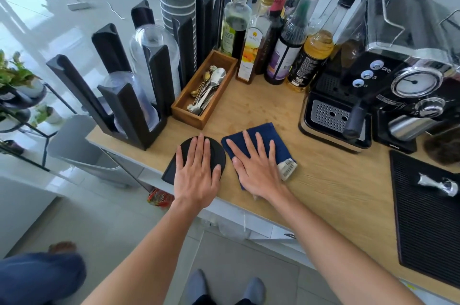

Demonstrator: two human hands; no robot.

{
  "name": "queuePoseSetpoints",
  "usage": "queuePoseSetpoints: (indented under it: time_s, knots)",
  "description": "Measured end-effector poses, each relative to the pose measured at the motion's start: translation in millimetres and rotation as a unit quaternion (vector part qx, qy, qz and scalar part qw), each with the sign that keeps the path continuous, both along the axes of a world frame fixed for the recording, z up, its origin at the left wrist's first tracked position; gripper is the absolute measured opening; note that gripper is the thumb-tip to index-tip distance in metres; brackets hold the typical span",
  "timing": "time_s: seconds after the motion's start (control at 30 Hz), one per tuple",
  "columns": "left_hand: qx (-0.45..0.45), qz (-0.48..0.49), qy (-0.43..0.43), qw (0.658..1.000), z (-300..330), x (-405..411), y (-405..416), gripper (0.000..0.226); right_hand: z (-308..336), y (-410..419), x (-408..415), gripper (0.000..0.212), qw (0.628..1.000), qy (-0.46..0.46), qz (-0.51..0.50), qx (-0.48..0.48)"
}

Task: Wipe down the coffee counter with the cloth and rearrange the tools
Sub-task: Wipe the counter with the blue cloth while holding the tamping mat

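Note:
A folded dark blue cloth [263,136] with a white label lies on the wooden counter [323,180] near its front edge. My right hand [256,167] presses flat on it with fingers spread and straight. Just left of the cloth sits a black rounded tamping mat [171,172], partly over the counter's edge. My left hand [196,170] rests flat on the mat, fingers straight. A metal tamper [438,184] lies on its side on a black ribbed mat [423,230] at the right.
A wooden tray of spoons [204,90] stands behind the hands. A black cup and lid holder [129,95] fills the left end. Several syrup bottles [286,38] line the back. An espresso machine [368,95] with a milk jug [408,125] stands at the right.

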State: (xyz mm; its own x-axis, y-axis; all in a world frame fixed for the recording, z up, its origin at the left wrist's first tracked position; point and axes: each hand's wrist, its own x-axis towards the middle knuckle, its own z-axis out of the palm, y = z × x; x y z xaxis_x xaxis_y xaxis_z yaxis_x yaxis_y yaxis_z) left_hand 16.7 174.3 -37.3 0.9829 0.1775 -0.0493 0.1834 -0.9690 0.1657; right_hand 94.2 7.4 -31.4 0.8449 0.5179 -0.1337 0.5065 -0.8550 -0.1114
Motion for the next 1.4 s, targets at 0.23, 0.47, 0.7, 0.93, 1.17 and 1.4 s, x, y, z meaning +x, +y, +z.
queuePoseSetpoints:
  time_s: [0.23,0.47,0.7,0.93,1.17,1.4]
  knots:
    - [-0.007,-0.002,-0.005,1.000,-0.3,-1.2,0.6,0.070,3.9,28.5,39.0,0.051,0.999,0.023,-0.035,-0.002]
    - [-0.008,-0.003,-0.019,1.000,0.6,-1.0,1.1,0.070,5.5,51.8,88.8,0.052,0.994,0.035,-0.100,0.005]
    - [-0.010,-0.004,-0.023,1.000,-1.8,-0.9,1.7,0.069,3.2,58.0,125.0,0.052,0.983,0.038,-0.177,0.014]
    - [-0.015,-0.002,-0.029,0.999,-2.9,0.1,1.8,0.071,2.4,57.2,101.4,0.054,0.964,0.031,-0.260,0.036]
    - [-0.020,-0.003,-0.032,0.999,-2.8,-0.3,1.9,0.071,-1.3,39.5,31.7,0.054,0.993,0.007,-0.120,0.000]
    - [-0.017,-0.003,-0.030,0.999,-3.9,0.5,0.9,0.071,3.5,41.2,76.7,0.052,0.999,0.008,-0.049,0.009]
